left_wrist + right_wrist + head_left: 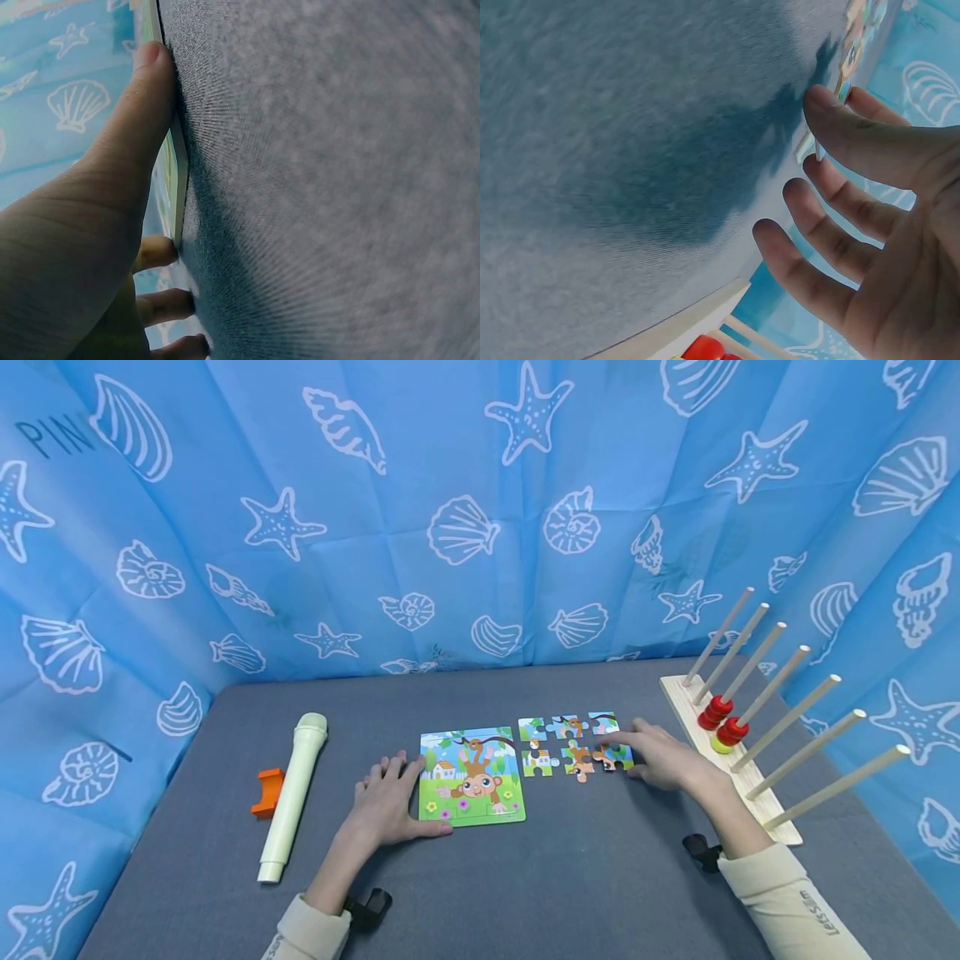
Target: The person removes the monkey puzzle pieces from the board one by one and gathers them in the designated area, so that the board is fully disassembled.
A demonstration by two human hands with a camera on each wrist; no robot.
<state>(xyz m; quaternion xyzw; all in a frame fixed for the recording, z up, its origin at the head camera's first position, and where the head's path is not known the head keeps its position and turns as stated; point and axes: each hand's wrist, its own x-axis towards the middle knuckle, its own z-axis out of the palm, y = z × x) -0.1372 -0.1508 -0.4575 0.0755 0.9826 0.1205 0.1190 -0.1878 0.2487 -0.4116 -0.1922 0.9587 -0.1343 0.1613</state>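
A square monkey puzzle board lies flat on the grey table. My left hand spans its near left corner, thumb along the front edge, fingers spread by the left side. In the left wrist view the thumb lies against the board's edge. Right of the board, several loose jigsaw pieces sit in two rows. My right hand pinches the jigsaw piece at the near right end between thumb and index finger. Its other fingers are loosely bent in the right wrist view.
On the left lie a pale green toy microphone and an orange block beside it. To the right stands a wooden peg rack with upright rods and red and yellow beads. A blue shell-print curtain closes off the back.
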